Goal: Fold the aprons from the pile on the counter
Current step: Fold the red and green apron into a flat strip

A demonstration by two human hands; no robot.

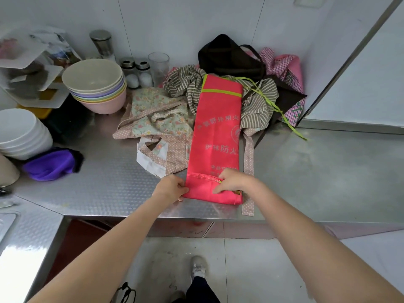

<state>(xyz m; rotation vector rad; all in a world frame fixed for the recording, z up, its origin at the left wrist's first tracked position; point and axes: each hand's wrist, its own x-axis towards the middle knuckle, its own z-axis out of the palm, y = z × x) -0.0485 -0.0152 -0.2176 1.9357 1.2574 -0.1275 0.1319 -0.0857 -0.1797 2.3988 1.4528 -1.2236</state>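
Observation:
A red apron (215, 136) with pale printed characters and yellow-green trim lies folded into a long narrow strip on the steel counter (317, 171), running away from me over the pile. Its near end is turned up into a short fold. My left hand (171, 186) pinches the left corner of that fold. My right hand (234, 181) grips the fold's right part, fingers curled over the cloth. Behind lie a floral apron (157, 119), a brown striped apron (255, 106), a black apron (229, 56) and a pink checked apron (282, 66).
Stacked pastel bowls (96, 84) and white bowls (19, 132) stand at the left, with a purple cloth (51, 164) in front. Shakers (136, 73) and a glass (159, 64) stand by the wall. The counter's front edge (153, 215) is just below my hands.

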